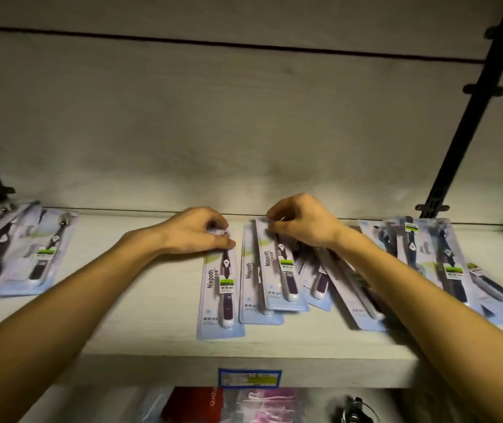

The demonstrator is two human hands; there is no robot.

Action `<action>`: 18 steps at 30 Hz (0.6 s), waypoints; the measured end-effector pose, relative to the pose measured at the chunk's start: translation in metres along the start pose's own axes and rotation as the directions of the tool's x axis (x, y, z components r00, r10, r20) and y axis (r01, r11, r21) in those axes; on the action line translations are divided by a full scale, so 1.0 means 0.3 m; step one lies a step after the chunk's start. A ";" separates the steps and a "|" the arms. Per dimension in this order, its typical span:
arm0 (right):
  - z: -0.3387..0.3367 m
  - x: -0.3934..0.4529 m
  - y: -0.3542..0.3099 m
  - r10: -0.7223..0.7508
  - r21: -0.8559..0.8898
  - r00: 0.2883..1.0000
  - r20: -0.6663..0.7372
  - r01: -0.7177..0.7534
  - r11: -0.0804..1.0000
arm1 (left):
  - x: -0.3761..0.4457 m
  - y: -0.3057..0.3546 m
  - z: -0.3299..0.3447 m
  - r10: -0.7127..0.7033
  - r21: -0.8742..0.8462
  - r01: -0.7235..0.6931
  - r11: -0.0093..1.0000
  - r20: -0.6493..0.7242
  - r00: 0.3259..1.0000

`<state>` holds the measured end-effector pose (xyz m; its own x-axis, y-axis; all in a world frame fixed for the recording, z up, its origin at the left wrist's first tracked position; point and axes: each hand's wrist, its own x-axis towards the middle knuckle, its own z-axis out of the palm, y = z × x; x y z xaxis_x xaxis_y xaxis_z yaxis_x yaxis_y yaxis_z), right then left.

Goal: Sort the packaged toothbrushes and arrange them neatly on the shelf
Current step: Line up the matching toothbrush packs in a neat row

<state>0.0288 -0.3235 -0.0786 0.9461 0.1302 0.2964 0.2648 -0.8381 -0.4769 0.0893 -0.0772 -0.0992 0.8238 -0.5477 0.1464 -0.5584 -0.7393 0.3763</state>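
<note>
Both arms reach in over the shelf (158,303). Left hand (196,228) pinches 1 toothbrush pack (220,288) at its top; right hand (302,219) pinches the stacked pack (280,267) beside it.

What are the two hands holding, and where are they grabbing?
Each holds a toothbrush pack by its far top end: the left hand the lone pack, the right hand the top pack of the overlapping pile.

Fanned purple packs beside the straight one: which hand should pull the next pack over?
Right, probably. The right hand already pinches the far end of the topmost fanned pack, directly beside the pile. The left hand holds down the lone straight pack, keeping it aligned.
</note>
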 end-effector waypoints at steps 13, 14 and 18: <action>-0.040 -0.017 0.079 0.099 -0.034 0.972 0.212 -0.094 0.995 | 0.000 0.069 0.025 0.136 -0.226 -0.154 0.962 -0.095 0.986; -0.044 -0.019 0.086 0.106 -0.015 0.966 0.235 -0.105 0.994 | 0.004 0.076 0.035 0.137 -0.218 -0.156 0.963 -0.101 0.985; -0.048 -0.027 0.100 0.069 0.041 0.974 0.217 -0.080 0.996 | 0.019 0.076 0.051 0.108 -0.295 -0.139 0.945 -0.120 0.987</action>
<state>0.0265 -0.3571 -0.0834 0.9800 0.1836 0.0763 0.1957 -0.8234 -0.5327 0.0797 -0.1031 -0.1038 0.7646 -0.5731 0.2949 -0.6135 -0.5071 0.6053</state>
